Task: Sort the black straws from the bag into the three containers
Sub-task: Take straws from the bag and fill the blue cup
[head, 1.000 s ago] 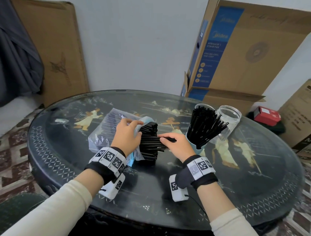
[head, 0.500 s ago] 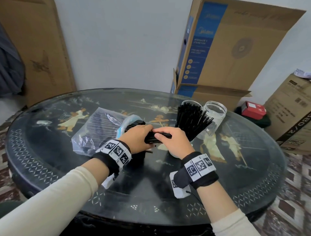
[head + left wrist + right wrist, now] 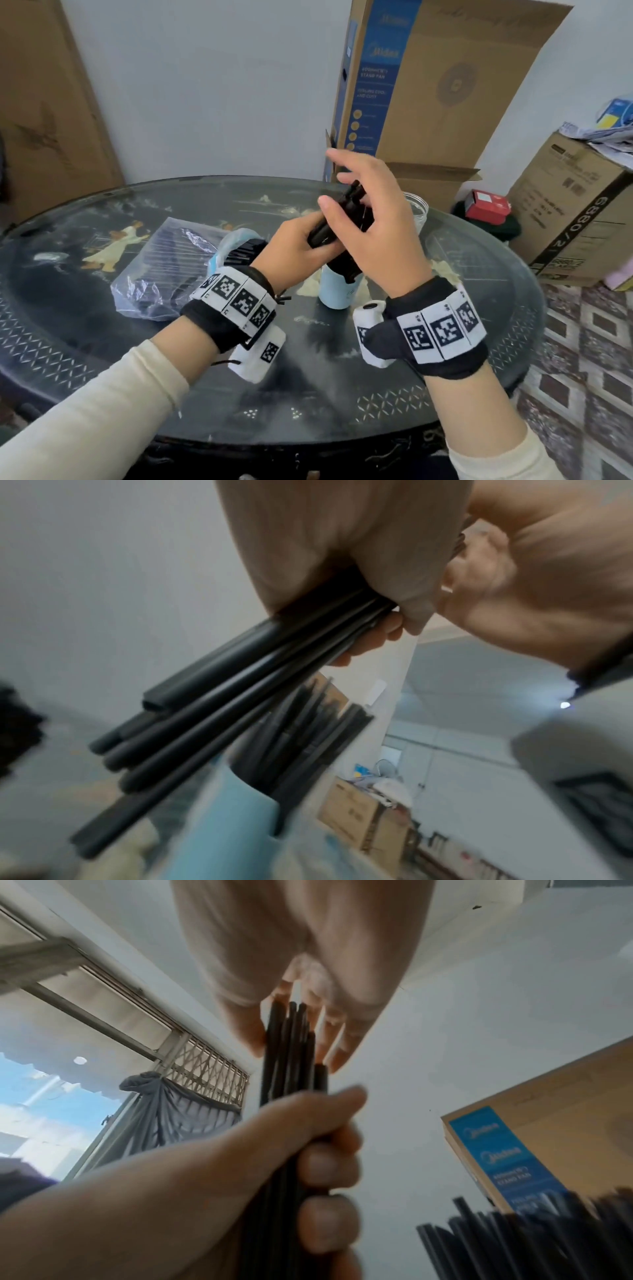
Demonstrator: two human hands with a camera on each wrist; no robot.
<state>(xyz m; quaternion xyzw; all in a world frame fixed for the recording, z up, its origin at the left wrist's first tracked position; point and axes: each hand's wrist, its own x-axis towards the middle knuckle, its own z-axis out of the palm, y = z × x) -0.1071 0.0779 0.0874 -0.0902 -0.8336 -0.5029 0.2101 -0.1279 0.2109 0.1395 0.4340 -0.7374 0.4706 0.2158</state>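
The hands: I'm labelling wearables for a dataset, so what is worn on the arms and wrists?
Both hands, left and right, are bare. Each wrist has a black band carrying white square-code tags and a small white camera unit. Cream long sleeves cover the forearms.

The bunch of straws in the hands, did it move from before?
Yes. The bunch of straws went up and right, from beside the plastic bag to above the blue cup.

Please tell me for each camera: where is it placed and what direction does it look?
Head: looks down at round dark table; both hands, cream sleeves show.
Left wrist: looks along left hand, whose grip holds bundle of black plastic straws.
Right wrist: looks up along right hand, fingers open beside the bundle.
All share the bundle.
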